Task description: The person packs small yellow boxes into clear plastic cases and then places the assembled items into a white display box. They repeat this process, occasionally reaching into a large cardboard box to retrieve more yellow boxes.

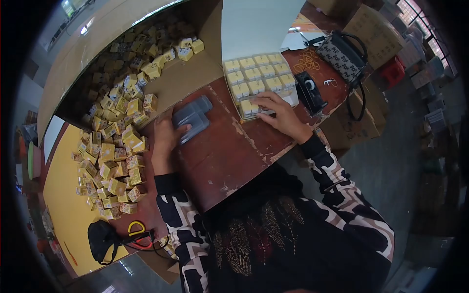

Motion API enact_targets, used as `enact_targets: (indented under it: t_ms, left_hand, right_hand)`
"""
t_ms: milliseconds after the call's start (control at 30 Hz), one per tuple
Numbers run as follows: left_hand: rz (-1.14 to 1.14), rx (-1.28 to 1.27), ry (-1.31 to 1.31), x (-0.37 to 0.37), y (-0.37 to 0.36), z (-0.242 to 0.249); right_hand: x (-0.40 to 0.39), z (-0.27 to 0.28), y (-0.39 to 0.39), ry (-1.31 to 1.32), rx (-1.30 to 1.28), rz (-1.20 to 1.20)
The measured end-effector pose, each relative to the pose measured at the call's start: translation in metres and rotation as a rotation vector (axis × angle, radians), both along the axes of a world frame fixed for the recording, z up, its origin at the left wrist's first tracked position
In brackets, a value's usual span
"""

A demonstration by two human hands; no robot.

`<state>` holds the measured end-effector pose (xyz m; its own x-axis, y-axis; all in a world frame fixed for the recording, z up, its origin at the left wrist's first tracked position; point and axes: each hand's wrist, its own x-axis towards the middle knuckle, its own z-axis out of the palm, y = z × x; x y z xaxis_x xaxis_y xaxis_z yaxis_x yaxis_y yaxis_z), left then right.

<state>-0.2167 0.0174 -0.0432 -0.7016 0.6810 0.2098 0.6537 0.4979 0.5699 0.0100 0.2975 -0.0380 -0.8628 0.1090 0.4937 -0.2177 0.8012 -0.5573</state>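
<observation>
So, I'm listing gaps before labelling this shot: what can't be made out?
All in the head view:
- Small yellow boxes: print too small to read.
- Clear plastic trays: left edge hidden by the left hand.
- Right hand: its own fingers hide whether it grips a box.
- Large carton: far floor hidden by piled boxes.
- Patterned handbag: contents hidden by its sides.

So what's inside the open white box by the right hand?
Rows of small yellow boxes. The right hand partly hides the front; the bottom of the white box is covered.
</observation>
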Motion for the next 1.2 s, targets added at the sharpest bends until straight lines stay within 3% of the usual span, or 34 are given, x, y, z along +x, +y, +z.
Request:
enact_targets:
  t_ms: [67, 233, 333, 400, 433, 500, 667, 733, 867, 933, 1033, 1200]
  left_hand:
    - [0.006, 0.029, -0.008, -0.021, -0.001, -0.023]
    - [0.154, -0.033, 0.015, -0.009, -0.005, 0.001]
    - [0.232, 0.220, -0.144, 0.024, -0.014, 0.027]
    - [0.195, 0.317, -0.181, 0.044, -0.021, 0.030]
    - [0.157, 0.425, -0.213, 0.054, -0.024, 0.032]
    - [0.150, 0.422, -0.161, 0.080, -0.029, 0.046]
    - [0.161, 0.438, -0.032, 0.121, -0.049, 0.061]
    - [0.124, 0.383, 0.136, 0.130, -0.058, 0.068]
    - [0.094, 0.359, 0.065, 0.144, -0.070, 0.065]
    - [-0.007, 0.184, 0.300, 0.151, -0.072, 0.073]
    - [0.038, 0.035, 0.318, 0.172, -0.072, 0.064]
    - [0.024, 0.074, 0.234, 0.186, -0.089, 0.034]
  right_hand:
    - [-0.001, -0.005, -0.003, -0.036, -0.038, -0.037]
    - [0.002, 0.010, -0.012, -0.039, 0.055, -0.105]
    - [0.003, 0.042, -0.027, 0.073, 0.110, -0.214]
    - [-0.004, 0.056, -0.046, 0.107, -0.172, -0.050]
    - [-0.009, 0.059, -0.059, 0.109, -0.176, -0.049]
    - [-0.020, 0.062, -0.088, -0.020, -0.417, 0.079]
    - [-0.026, 0.058, -0.116, -0.181, -0.592, 0.268]
    - [-0.024, 0.061, -0.111, -0.614, -0.846, 0.522]
    - [-0.016, 0.070, -0.114, -0.785, -0.898, 0.662]
    - [-0.015, 0.067, -0.114, -0.876, -1.046, 0.763]
    - [-0.014, 0.070, -0.121, -0.902, -1.059, 0.813]
    - [-0.018, 0.082, -0.132, -1.012, -0.952, 0.809]
